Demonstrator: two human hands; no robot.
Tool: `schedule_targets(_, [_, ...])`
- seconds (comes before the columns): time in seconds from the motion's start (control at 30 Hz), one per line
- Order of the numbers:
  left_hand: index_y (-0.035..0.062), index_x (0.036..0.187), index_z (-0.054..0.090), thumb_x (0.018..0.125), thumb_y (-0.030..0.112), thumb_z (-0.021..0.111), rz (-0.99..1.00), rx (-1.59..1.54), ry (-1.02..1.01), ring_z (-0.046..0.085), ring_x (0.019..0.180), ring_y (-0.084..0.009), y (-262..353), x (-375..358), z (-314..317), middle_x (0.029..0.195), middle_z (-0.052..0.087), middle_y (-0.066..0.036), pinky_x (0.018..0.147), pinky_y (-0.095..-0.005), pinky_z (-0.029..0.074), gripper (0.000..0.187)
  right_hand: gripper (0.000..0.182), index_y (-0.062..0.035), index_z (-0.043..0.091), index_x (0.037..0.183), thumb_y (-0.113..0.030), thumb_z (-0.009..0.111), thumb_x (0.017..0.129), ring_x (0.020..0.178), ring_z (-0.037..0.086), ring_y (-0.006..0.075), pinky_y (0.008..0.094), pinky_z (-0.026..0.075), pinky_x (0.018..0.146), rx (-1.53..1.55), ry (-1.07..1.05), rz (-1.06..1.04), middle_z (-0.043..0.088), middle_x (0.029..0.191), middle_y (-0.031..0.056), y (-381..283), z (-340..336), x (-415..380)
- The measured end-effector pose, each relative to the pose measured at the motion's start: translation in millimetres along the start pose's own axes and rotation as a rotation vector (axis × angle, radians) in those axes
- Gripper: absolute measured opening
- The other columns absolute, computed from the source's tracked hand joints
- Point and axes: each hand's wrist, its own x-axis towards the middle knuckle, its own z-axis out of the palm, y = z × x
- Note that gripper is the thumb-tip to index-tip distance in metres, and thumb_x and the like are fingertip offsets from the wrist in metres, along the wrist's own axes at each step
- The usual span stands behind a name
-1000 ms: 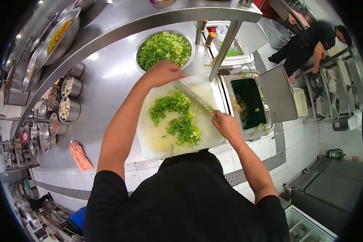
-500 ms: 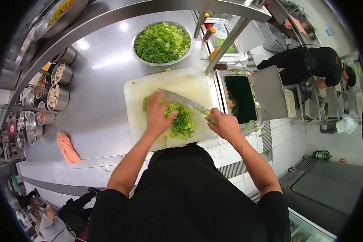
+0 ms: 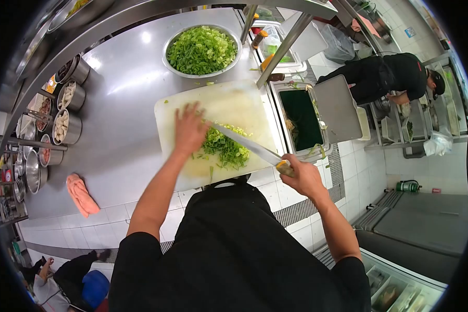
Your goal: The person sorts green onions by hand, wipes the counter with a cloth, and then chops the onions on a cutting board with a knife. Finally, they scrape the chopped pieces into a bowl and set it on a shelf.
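Chopped greens lie in a loose heap on a pale cutting board. My right hand is wrapped round the handle of a long knife, whose blade slants across the heap with its tip toward the upper left. My left hand is over the board's left part, fingers spread and slightly blurred, holding nothing, close to the knife tip and the heap's left side. Beyond the board stands a metal bowl heaped with chopped greens.
An orange cloth lies on the steel counter at the left. Metal pots line the far left. Right of the board is a dark-bottomed bin, beside a metal post. A person bends over at the right.
The knife blade has come up off the greens' upper edge and now lies across them. My left hand has moved up and left, off the heap, with its fingers spread. The view has shifted slightly.
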Motion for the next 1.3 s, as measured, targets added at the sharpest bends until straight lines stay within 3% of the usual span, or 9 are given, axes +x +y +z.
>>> schedule_targets(0.13, [0.0055, 0.148, 0.052, 0.102, 0.043, 0.056, -0.131, -0.179, -0.018, 0.038, 0.148, -0.0381, -42, -10, 25, 0.155, 0.048, -0.019, 0.124, -0.0572, 0.023, 0.059, 0.05, -0.0166, 0.061, 0.136, -0.027, 0.07, 0.088, 0.084, 0.07, 0.0432, 0.0505, 0.056, 0.076, 0.128, 0.194, 0.012, 0.074, 0.094, 0.0211, 43, 56, -7])
schedule_targets(0.23, [0.008, 0.154, 0.046, 0.097, 0.049, 0.063, -0.012, -0.27, -0.182, 0.034, 0.15, -0.04, 8, -32, 23, 0.162, 0.039, -0.02, 0.124, -0.0594, 0.021, 0.072, 0.046, -0.0131, 0.064, 0.136, -0.026, 0.069, 0.092, 0.089, 0.071, 0.0424, 0.0497, 0.057, 0.076, 0.178, 0.302, 0.148, 0.074, 0.102, 0.0214, 39, 103, -2])
schedule_targets(0.47, [0.0155, 0.164, 0.029, 0.075, 0.067, 0.079, -0.118, 0.082, -0.182, 0.022, 0.151, -0.052, 46, -148, -30, 0.166, 0.02, -0.028, 0.121, -0.0687, 0.014, 0.114, 0.048, -0.0135, 0.062, 0.139, -0.026, 0.069, 0.093, 0.087, 0.07, 0.044, 0.0503, 0.055, 0.078, 0.367, 0.304, 0.025, 0.073, 0.101, 0.0219, -69, 169, 12])
schedule_targets(0.7, [0.0137, 0.164, 0.026, 0.074, 0.063, 0.081, -0.201, 0.065, -0.052, 0.026, 0.152, -0.0459, 29, -57, -7, 0.165, 0.023, -0.027, 0.124, -0.0621, 0.015, 0.116, 0.047, -0.0157, 0.064, 0.138, -0.028, 0.067, 0.093, 0.084, 0.071, 0.0404, 0.0485, 0.055, 0.073, 0.301, 0.375, 0.097, 0.074, 0.097, 0.0217, -11, 122, 40])
schedule_targets(0.8, [0.0106, 0.163, 0.027, 0.081, 0.053, 0.079, -0.115, -0.112, -0.149, 0.033, 0.151, -0.0385, 26, -25, 0, 0.16, 0.039, -0.022, 0.126, -0.0543, 0.02, 0.106, 0.045, -0.0163, 0.065, 0.135, -0.027, 0.068, 0.092, 0.081, 0.071, 0.0392, 0.0481, 0.055, 0.072, 0.17, 0.438, 0.065, 0.074, 0.096, 0.0187, -1, 118, 62])
schedule_targets(0.97, [0.0082, 0.162, 0.028, 0.085, 0.044, 0.076, 0.031, -0.388, -0.344, 0.04, 0.146, -0.042, 33, -39, -12, 0.15, 0.052, -0.024, 0.126, -0.0547, 0.02, 0.098, 0.045, -0.017, 0.064, 0.133, -0.027, 0.07, 0.089, 0.079, 0.069, 0.0375, 0.0478, 0.056, 0.068, 0.045, 0.272, -0.129, 0.07, 0.09, 0.0142, -28, 128, 50])
schedule_targets(1.1, [0.0082, 0.16, 0.031, 0.083, 0.047, 0.078, -0.126, -0.219, -0.097, 0.034, 0.148, -0.0415, 14, -96, -27, 0.155, 0.043, -0.024, 0.125, -0.0571, 0.019, 0.098, 0.043, -0.0106, 0.062, 0.132, -0.026, 0.07, 0.092, 0.068, 0.07, 0.0304, 0.0431, 0.055, 0.061, 0.141, 0.364, -0.228, 0.068, 0.083, 0.0124, -4, 139, 7])
schedule_targets(1.17, [0.0082, 0.16, 0.032, 0.082, 0.049, 0.079, -0.23, -0.16, -0.031, 0.032, 0.149, -0.0413, 18, -113, -30, 0.157, 0.04, -0.024, 0.125, -0.0577, 0.019, 0.099, 0.038, -0.0056, 0.06, 0.131, -0.026, 0.068, 0.099, 0.059, 0.065, 0.0188, 0.0347, 0.052, 0.054, 0.927, 0.1, 0.237, 0.065, 0.077, 0.0078, 10, 158, -15])
schedule_targets(1.3, [0.0083, 0.159, 0.035, 0.079, 0.057, 0.081, -0.29, -0.077, -0.01, 0.03, 0.149, -0.0413, 36, -95, -18, 0.159, 0.036, -0.024, 0.124, -0.0593, 0.019, 0.104, 0.033, -0.0048, 0.059, 0.129, -0.027, 0.063, 0.104, 0.056, 0.059, 0.0104, 0.0275, 0.048, 0.05, 1.343, -0.011, 0.365, 0.061, 0.074, 0.0032, 7, 180, -20])
